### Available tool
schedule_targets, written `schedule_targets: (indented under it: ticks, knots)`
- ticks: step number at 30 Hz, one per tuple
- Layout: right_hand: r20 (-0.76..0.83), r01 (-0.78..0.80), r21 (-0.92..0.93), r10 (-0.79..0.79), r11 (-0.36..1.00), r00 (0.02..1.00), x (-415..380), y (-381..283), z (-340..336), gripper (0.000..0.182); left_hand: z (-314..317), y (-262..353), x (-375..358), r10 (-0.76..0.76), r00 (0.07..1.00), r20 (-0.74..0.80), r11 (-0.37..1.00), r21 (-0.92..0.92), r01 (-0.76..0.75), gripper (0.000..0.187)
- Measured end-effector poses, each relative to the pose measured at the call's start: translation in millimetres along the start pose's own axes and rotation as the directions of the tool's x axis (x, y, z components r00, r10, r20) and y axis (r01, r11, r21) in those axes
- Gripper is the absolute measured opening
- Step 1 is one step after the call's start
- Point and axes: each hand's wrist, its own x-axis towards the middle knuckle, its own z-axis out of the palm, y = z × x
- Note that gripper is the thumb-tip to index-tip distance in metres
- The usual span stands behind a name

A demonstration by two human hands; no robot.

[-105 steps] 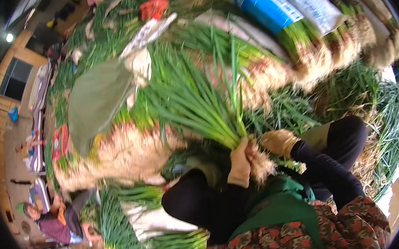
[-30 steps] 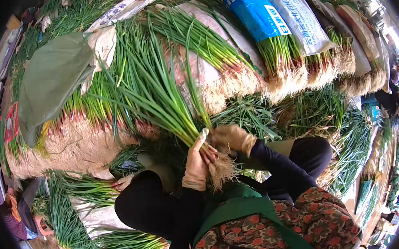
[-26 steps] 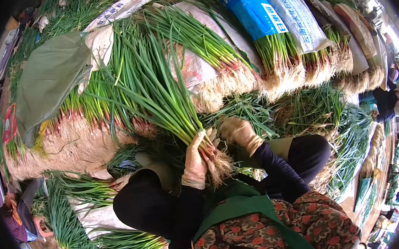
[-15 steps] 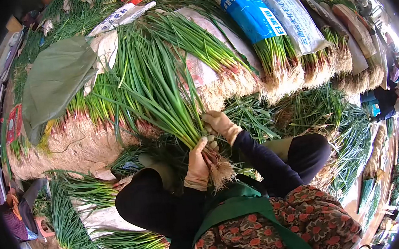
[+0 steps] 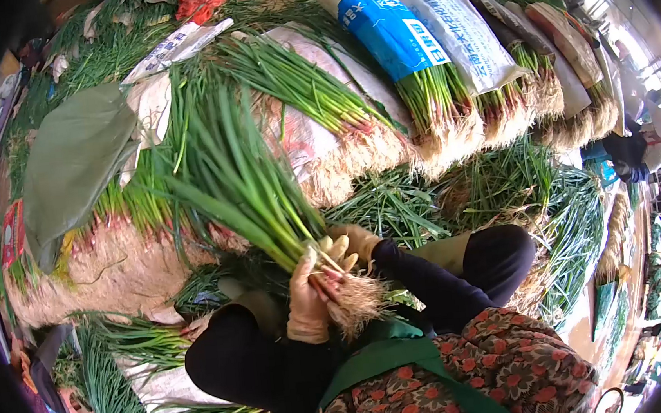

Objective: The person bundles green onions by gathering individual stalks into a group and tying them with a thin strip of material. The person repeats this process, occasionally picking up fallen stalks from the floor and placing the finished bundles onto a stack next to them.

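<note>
Grip closed: left hand (image 5: 306, 301) pinches the green onion bunch (image 5: 272, 211) just above its roots, between the knees. Right hand (image 5: 356, 242) curls at its stems; I can't tell if pinching. Blue-and-white bag (image 5: 388, 32) lies beyond.

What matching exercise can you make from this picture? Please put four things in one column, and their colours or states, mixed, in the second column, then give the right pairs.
Things:
1. Held bunch of green onions
2. Sheet lying at the left
3. Crumpled bag near the top
4. Sleeve of the person

Colours or states:
A. Bright red
B. Olive green
C. Dark, with red flowers
D. Green leaves at one end, pale roots at the other

Right pairs: 1-D, 2-B, 3-A, 4-C
</note>
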Motion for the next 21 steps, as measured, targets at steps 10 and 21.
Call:
schedule_targets:
  ticks: [10,21]
  knots:
    - [-0.778,-0.111,-0.239,-0.122,0.965,0.617,75,5,-167,0.018,-16,1,32,-0.044,0.993,0.113,0.998,-0.031,0.047,0.06]
    - [0.035,0.12,-0.112,-0.117,0.986,0.993,-67,-65,-68,0.037,-28,-5,46,-0.054,0.994,-0.093,0.963,0.26,0.077,0.045]
